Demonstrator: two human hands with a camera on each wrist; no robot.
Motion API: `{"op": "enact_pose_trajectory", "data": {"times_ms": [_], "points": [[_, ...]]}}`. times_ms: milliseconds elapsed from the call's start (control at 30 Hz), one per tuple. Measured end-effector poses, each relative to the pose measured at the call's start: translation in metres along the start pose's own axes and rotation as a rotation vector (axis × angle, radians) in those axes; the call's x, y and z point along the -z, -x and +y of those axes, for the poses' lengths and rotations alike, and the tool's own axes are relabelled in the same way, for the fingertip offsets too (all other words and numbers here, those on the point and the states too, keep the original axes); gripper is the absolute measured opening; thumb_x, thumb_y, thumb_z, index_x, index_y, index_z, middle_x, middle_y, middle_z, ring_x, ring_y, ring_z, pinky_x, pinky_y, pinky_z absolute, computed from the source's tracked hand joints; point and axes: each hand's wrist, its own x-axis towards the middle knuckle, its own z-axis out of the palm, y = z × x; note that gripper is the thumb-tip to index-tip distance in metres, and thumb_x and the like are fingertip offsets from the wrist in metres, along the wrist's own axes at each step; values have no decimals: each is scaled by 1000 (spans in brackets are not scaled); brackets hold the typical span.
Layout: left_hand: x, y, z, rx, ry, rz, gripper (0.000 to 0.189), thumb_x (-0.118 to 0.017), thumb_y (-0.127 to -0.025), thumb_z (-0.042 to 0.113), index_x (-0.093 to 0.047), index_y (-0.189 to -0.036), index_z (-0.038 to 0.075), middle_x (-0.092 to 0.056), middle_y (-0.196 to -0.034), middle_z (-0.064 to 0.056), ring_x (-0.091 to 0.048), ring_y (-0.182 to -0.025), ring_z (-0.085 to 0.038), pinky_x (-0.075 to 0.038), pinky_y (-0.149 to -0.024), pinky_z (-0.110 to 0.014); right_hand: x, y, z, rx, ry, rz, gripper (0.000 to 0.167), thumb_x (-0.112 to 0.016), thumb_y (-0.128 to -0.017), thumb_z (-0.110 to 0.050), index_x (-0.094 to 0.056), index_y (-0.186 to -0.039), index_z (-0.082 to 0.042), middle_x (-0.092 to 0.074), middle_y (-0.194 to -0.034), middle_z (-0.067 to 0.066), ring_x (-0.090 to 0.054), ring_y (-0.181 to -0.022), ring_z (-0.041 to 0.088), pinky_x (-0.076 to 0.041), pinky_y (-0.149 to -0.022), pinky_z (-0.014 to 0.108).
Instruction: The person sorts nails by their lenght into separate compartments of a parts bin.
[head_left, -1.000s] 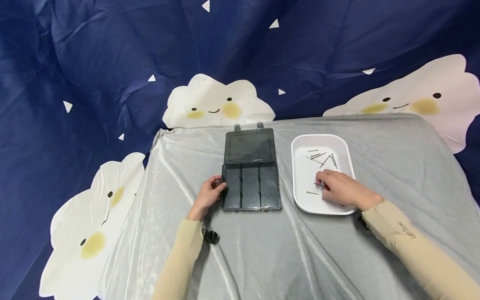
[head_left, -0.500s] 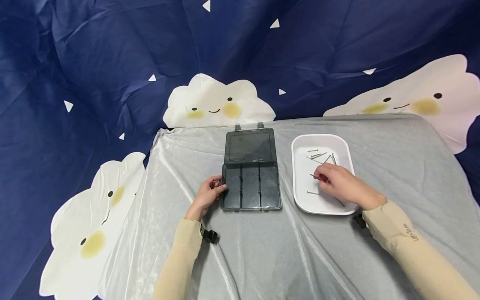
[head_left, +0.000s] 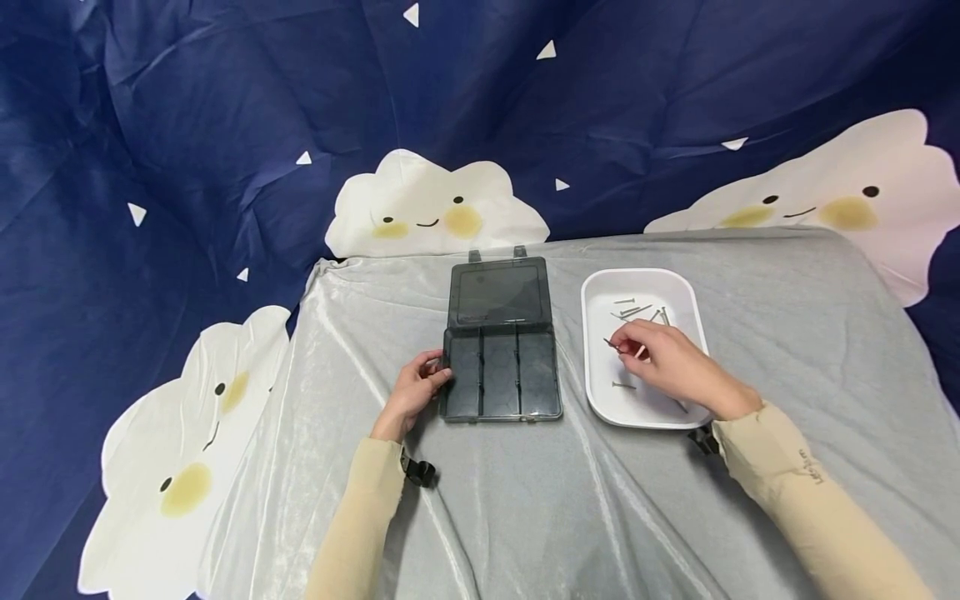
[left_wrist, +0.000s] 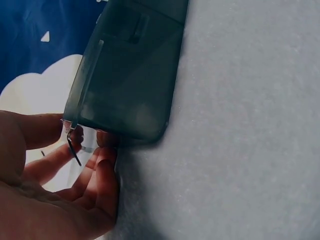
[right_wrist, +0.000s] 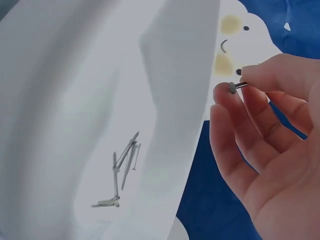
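Observation:
A dark, see-through organizer box (head_left: 499, 412) lies open on the grey cloth, its lid (head_left: 500, 291) folded back to the far side and its three long compartments bare. My left hand (head_left: 414, 390) grips the box's left edge, thumb on the rim and the other fingers curled below; the left wrist view shows a thin dark bent strip (left_wrist: 73, 149) between them. Over the white tray (head_left: 591, 367), my right hand (head_left: 663, 358) pinches a nail (right_wrist: 233, 88) between thumb and forefinger, its ridged head showing. Several loose nails (head_left: 630, 312) lie in the tray, mostly toward its far end.
Grey velvety cloth (head_left: 517, 500) covers the table, with folds running toward the front. Behind it hangs a dark blue curtain (head_left: 480, 100) with cloud prints. A strip of cloth separates box and tray.
My right hand has lifted the nail and moved slightly left and away from me over the tray. A nail near the tray's front right has come into sight. The left hand stays on the box.

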Motion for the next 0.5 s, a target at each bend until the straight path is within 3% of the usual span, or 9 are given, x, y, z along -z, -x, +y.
{"op": "enact_pose_trajectory", "data": {"times_ms": [300, 500], "points": [[0, -2, -6, -12, -5, 16, 47, -63, -93, 8, -52, -138, 6, -56, -99, -3, -52, -78, -10, -44, -70, -28, -2, -10, -14, 1, -113, 95, 19, -68, -80, 7, -66, -93, -7, -64, -85, 0, -60, -76, 8, -54, -67, 29], [0, 7, 8, -9, -31, -12, 48, -61, -94, 7, -48, -140, 2, -55, -103, -8, -53, -82, -13, -45, -73, -32, -6, -14, -20, -15, -174, 157, 19, -67, -80, 9, -66, -92, -6, -67, -86, 4, -59, -75, 3, -53, -66, 24]]}}
